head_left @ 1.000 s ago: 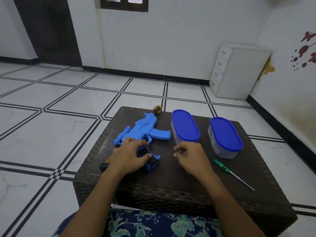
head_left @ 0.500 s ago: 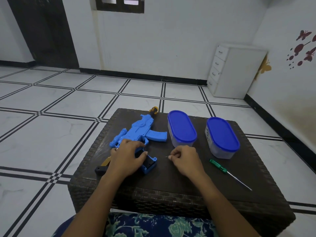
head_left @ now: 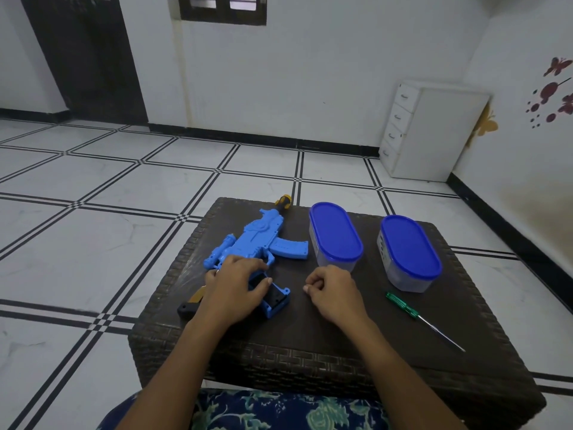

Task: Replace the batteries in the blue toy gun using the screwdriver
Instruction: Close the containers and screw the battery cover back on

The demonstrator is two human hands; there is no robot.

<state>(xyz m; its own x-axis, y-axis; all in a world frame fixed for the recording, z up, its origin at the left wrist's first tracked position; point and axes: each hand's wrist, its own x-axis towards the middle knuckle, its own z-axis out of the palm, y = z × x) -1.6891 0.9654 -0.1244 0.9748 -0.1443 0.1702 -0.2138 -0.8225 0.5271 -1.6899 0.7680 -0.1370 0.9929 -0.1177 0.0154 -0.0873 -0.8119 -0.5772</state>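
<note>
In the lower middle of the frame, on a dark woven-wicker table (head_left: 310,352), a blue plastic toy gun (head_left: 257,243) lies flat on its side, muzzle toward the far edge and grip toward the person. The left hand (head_left: 235,283) covers the grip, fingers bent down over it and thumb laid across the open black battery compartment (head_left: 276,297), holding the toy down. Just right of it, clear of the gun, the right hand (head_left: 333,293) sits low over the table with its fingers curled in and thumb tip pressed to forefinger tip. Whether a screw or anything else sits in that pinch is too small to tell. A green-handled screwdriver (head_left: 403,304) lies untouched at lower right, beside the nearer of two clear oval tubs with blue lids (head_left: 409,246).

The likely trouble is loss of a small part. Anything tiny let go here could lodge in the weave or roll off onto the tiled floor. Reaching for the screwdriver with the same hand invites that drop. The gun, pinned by one hand only, may also pivot once the driver bears on it.
</note>
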